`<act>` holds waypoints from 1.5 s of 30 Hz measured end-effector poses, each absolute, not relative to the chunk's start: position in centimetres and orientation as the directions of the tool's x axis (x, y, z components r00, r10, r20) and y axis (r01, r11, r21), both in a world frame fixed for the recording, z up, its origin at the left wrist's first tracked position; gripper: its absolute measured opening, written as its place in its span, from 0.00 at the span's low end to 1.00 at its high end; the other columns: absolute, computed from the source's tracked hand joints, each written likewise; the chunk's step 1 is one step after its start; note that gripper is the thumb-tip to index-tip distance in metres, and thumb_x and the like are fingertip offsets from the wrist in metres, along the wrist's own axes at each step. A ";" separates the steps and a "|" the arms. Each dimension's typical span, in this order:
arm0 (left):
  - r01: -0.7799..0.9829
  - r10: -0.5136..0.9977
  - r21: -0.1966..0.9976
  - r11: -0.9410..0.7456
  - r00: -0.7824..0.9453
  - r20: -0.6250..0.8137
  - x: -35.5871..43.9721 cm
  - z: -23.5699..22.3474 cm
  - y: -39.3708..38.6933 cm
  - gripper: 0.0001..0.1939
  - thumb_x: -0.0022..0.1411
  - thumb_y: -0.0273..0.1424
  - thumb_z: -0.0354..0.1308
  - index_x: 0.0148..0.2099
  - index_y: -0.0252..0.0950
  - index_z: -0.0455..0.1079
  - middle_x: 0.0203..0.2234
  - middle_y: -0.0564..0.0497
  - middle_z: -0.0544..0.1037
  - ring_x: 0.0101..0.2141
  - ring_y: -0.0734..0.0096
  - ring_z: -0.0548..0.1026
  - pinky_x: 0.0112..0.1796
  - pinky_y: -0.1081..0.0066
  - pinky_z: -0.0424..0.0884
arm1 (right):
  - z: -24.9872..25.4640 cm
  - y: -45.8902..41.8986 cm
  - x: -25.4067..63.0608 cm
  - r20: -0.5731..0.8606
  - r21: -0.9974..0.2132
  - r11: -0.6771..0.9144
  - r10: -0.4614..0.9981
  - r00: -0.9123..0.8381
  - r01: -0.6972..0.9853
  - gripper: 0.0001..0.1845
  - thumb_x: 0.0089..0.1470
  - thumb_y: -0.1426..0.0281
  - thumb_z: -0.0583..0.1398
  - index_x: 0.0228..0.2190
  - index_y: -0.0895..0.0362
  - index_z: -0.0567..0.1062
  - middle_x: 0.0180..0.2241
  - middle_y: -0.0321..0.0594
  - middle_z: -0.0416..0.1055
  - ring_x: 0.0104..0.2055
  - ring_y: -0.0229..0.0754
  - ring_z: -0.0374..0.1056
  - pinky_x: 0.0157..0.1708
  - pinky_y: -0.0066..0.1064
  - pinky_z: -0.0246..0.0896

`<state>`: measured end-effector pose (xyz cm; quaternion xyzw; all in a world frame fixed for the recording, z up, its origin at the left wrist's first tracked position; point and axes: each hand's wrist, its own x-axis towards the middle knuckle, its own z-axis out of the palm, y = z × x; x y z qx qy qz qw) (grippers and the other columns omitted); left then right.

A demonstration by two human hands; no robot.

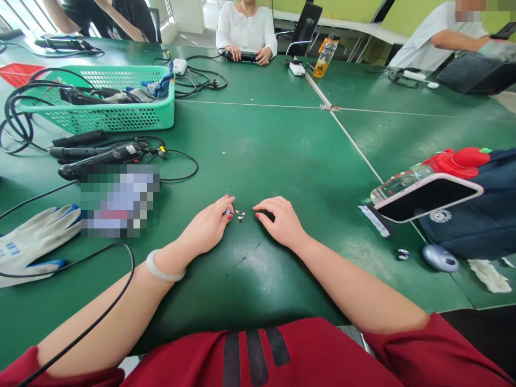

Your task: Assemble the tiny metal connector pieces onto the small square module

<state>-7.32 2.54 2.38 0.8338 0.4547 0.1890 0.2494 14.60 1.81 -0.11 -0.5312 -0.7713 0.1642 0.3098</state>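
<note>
My left hand point(208, 222) rests on the green table point(258, 290), its thumb and fingers closed on a small bluish-grey piece point(227, 212) whose kind I cannot make out. Just right of those fingertips lie a tiny flat metal part point(239, 213) with a slot and a smaller metal bit point(241, 219). On the other side of them is my right hand point(281, 220), palm side down. Its thumb and index finger are curved with a gap between them, and nothing shows in it. Both hands are close to the metal parts without touching them.
On the left are a green basket point(121, 116) of cables and tools, black handheld devices point(105, 158), a blurred screen point(121, 201) and white gloves point(36, 242). A phone point(431, 198), bottle point(407, 183) and mouse point(441, 258) lie right. Several people sit around.
</note>
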 end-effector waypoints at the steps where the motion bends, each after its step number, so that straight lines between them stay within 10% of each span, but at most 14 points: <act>1: 0.675 0.873 0.597 -0.433 0.478 0.093 -7.4 2.4 2.5 0.11 0.68 0.31 0.40 0.42 0.38 0.63 0.58 0.41 0.69 0.59 0.60 0.64 0.55 0.57 0.64 | -0.2 1.9 14.6 0.301 -0.580 0.394 0.917 -0.261 0.713 0.08 0.55 0.69 0.60 0.39 0.52 0.77 0.42 0.39 0.76 0.48 0.45 0.66 0.50 0.43 0.56; 6: 0.651 0.847 0.609 -0.452 0.527 0.066 -7.3 2.4 2.4 0.11 0.67 0.32 0.41 0.44 0.38 0.64 0.56 0.43 0.71 0.53 0.61 0.71 0.53 0.58 0.67 | 0.2 2.3 15.2 0.281 -0.565 0.408 0.912 -0.297 0.717 0.12 0.56 0.72 0.58 0.41 0.53 0.77 0.46 0.42 0.74 0.50 0.47 0.65 0.51 0.44 0.58; 14: 0.505 0.691 0.666 -0.549 0.723 0.022 -7.6 2.1 2.6 0.11 0.67 0.30 0.43 0.46 0.38 0.65 0.54 0.45 0.72 0.57 0.64 0.67 0.56 0.60 0.64 | 2.4 1.6 18.5 -0.037 -0.552 0.345 0.899 -0.436 0.759 0.11 0.47 0.68 0.66 0.36 0.53 0.78 0.31 0.35 0.72 0.28 0.35 0.65 0.29 0.29 0.61; 27: 0.552 0.917 0.765 -0.330 0.382 0.120 -7.2 1.9 3.6 0.16 0.63 0.35 0.51 0.50 0.40 0.72 0.35 0.49 0.72 0.32 0.70 0.71 0.38 0.67 0.71 | 1.6 1.0 14.6 0.284 -0.678 0.423 0.905 -0.316 0.601 0.08 0.57 0.72 0.57 0.35 0.53 0.78 0.35 0.38 0.74 0.34 0.37 0.69 0.37 0.31 0.66; 36: 0.178 0.907 0.983 0.036 0.408 -0.107 -6.0 1.7 2.6 0.21 0.59 0.36 0.59 0.53 0.34 0.70 0.39 0.46 0.80 0.39 0.67 0.78 0.46 0.64 0.74 | 1.3 0.5 13.6 0.150 -0.965 0.177 0.978 -0.148 0.193 0.08 0.53 0.63 0.60 0.33 0.54 0.76 0.33 0.39 0.75 0.34 0.40 0.73 0.39 0.36 0.72; 45: 0.385 0.904 0.901 -0.199 0.427 0.017 -6.1 2.1 2.2 0.21 0.57 0.33 0.60 0.54 0.39 0.72 0.37 0.50 0.81 0.36 0.67 0.79 0.44 0.66 0.75 | 0.4 0.8 13.1 0.135 -0.980 0.150 0.985 -0.111 0.134 0.10 0.49 0.65 0.64 0.35 0.55 0.73 0.33 0.38 0.78 0.37 0.41 0.75 0.43 0.36 0.71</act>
